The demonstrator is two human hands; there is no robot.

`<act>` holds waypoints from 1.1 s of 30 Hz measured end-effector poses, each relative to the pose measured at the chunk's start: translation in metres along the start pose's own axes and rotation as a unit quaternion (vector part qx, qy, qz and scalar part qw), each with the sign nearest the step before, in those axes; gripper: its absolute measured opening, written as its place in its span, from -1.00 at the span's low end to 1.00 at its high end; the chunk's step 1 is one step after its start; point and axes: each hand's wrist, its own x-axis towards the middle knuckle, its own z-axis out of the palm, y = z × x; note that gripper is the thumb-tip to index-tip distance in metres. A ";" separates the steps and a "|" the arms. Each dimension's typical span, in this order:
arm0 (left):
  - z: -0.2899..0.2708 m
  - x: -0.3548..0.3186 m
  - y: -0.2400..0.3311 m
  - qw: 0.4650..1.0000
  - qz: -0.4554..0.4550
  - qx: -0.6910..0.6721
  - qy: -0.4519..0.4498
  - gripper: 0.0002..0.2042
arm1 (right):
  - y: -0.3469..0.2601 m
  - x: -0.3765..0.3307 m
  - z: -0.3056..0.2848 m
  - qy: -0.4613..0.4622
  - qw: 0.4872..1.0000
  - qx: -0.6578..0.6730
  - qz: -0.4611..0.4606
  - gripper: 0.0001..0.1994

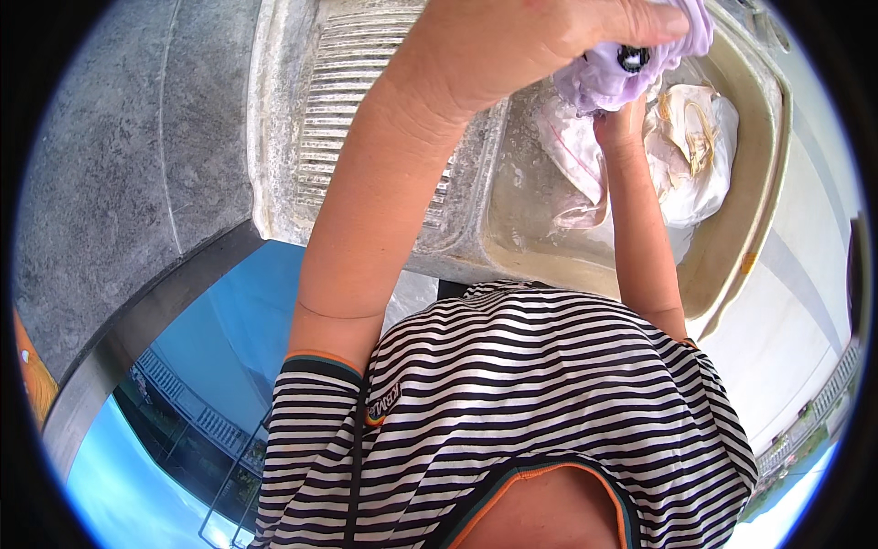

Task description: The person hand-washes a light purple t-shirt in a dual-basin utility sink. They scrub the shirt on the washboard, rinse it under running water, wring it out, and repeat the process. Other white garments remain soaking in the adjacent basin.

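A bunched lilac cloth point(593, 80) with a small dark patch hangs over the basin, dripping wet. My left hand point(535, 35) is closed on it from above, the thumb lying across its top. Below, my right hand point(625, 126) presses up against the cloth's lower end and appears closed on it; the cloth hides most of its fingers. Beneath my hands, a pale pinkish cloth point(578, 169) lies in shallow water. To the right of my right wrist sits a white cloth bundle point(718, 151) with a tangle of yellowish cord on it.
The stone basin point(526, 256) has a raised rim on the right. A ribbed washboard slab point(352, 110) adjoins it on the left. Farther left runs a grey stone counter point(119, 165) with a dark front edge. A pale wall point(777, 284) stands to the right.
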 end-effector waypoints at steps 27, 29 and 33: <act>-0.110 -0.228 -0.130 0.764 0.047 0.503 0.401 -0.82 | 0.110 -0.126 0.148 -0.195 0.821 -0.367 -0.391 -0.81; -0.146 -0.200 -0.138 0.757 -0.023 0.556 0.343 -0.83 | 0.114 -0.082 0.166 -0.200 0.808 -0.423 -0.358 -0.81; -0.225 -0.122 -0.125 0.667 -0.014 0.692 0.275 -0.79 | 0.131 0.028 0.225 -0.203 0.733 -0.508 -0.404 -0.76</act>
